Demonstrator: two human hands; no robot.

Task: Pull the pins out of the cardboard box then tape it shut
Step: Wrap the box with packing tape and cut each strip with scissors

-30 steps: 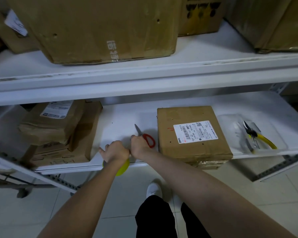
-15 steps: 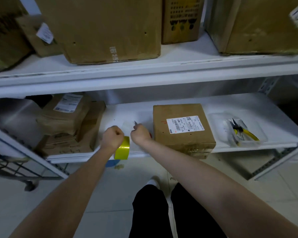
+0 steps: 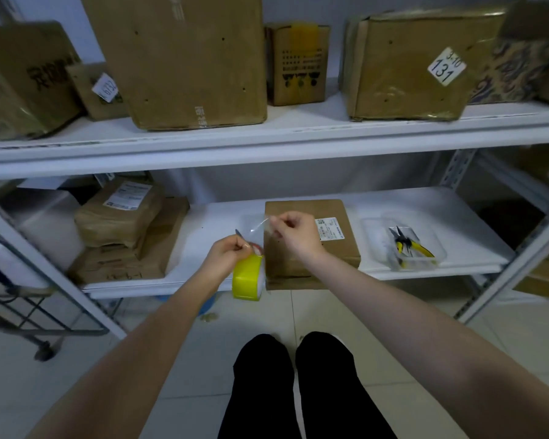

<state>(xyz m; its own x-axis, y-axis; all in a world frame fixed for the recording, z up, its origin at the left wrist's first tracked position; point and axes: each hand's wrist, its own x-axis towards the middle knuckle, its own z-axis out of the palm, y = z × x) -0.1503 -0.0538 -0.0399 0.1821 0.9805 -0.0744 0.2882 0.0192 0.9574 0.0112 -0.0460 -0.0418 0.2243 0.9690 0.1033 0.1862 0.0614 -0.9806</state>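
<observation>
Shelving: We saw a white metal shelving unit [image 3: 267,144] fill the view, with two shelves in sight above a pale tiled floor [image 3: 425,327].
Upper shelf: We counted several big brown cartons [image 3: 184,58] standing side by side, one bearing a white tag marked 131 [image 3: 447,66].
Lower shelf, left: We found a stack of brown paper-wrapped parcels [image 3: 121,217], well apart from the work.
Task box: We saw the square brown cardboard box [image 3: 336,251] lying flat at the middle of the lower shelf, white shipping label [image 3: 327,228] upward and its near side at the shelf's front edge. We noticed small dark dots on its top but could not tell whether they were pins.
Tray: We saw a clear plastic tray [image 3: 374,223] just right of the box, holding yellow-handled pliers [image 3: 408,247].
Left hand: We saw the left hand [image 3: 227,253] grip a yellow roll of tape [image 3: 246,277] before the shelf's front edge, fingers curled round the roll's top.
Right hand: We saw the right hand [image 3: 293,231] pinch the free end of a clear strip of tape [image 3: 257,229], thumb and fingertips pressed together on it, above the box's left side.
In the way: We found the right hand and the strip covering the box's left portion. The left hand hid most of the red-handled scissors [image 3: 238,233], leaving a grey blade tip showing.
</observation>
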